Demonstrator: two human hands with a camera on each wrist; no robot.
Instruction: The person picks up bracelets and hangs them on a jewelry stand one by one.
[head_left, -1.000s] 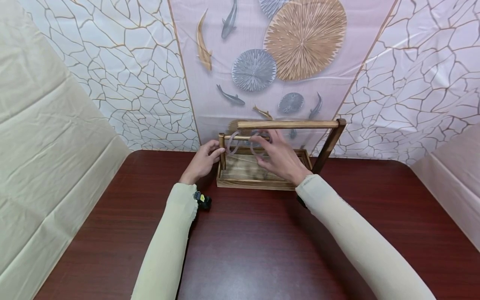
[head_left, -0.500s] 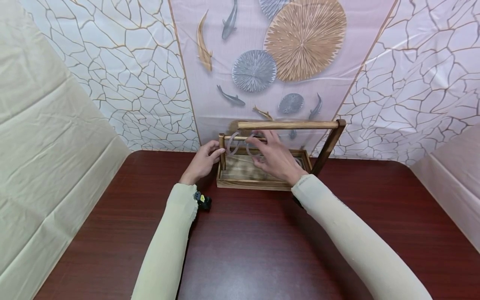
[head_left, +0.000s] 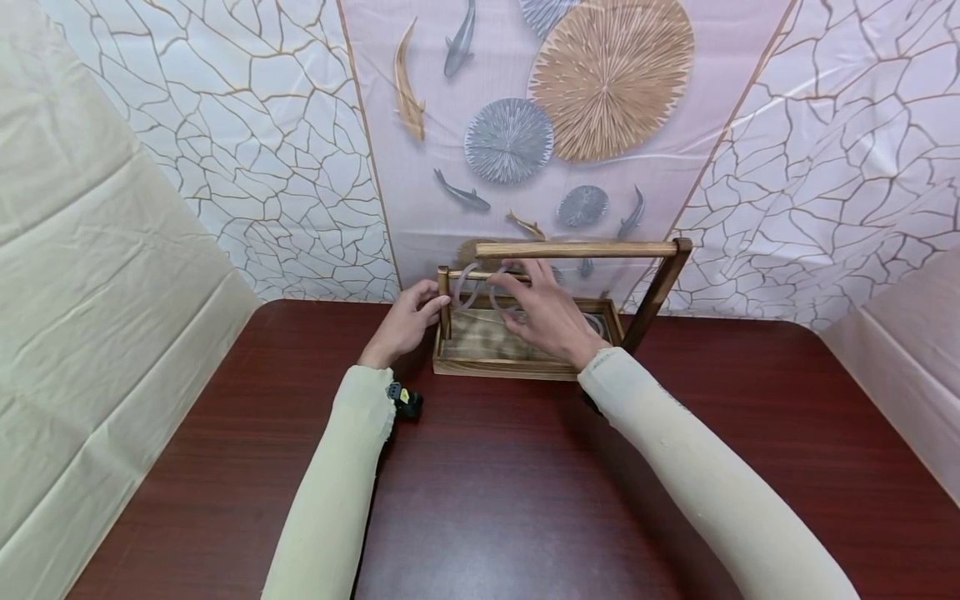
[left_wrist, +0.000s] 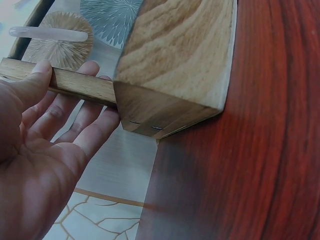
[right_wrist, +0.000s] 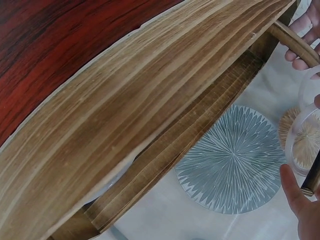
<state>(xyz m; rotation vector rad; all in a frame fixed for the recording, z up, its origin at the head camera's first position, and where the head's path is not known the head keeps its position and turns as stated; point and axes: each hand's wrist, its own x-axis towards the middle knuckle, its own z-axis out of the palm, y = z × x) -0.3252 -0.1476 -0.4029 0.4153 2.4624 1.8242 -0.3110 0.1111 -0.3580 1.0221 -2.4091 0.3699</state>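
Observation:
A wooden stand has a shallow tray (head_left: 510, 368), a low bar (head_left: 487, 276) and a taller bar (head_left: 577, 249). My left hand (head_left: 405, 323) grips the left post (head_left: 446, 317), thumb on the near face and fingers behind, as the left wrist view shows. One translucent pale bangle (head_left: 458, 293) hangs on the low bar near that post. To its right, my right hand (head_left: 551, 312) pinches a second pale bangle (head_left: 492, 296) at the low bar, thumb and fingers at its right side. Part of another pale ring (head_left: 596, 323) shows in the tray, partly hidden by the right wrist.
The stand is at the back of a dark red wooden table (head_left: 480, 492), close to a patterned cloth wall (head_left: 300, 167). A dark slanted post (head_left: 656, 296) carries the taller bar, whose left end is free, above my right hand.
My right hand has shifted a little left with the second bangle, bringing it nearer the first. More of the ring in the tray shows now. My left hand has stayed on the post.

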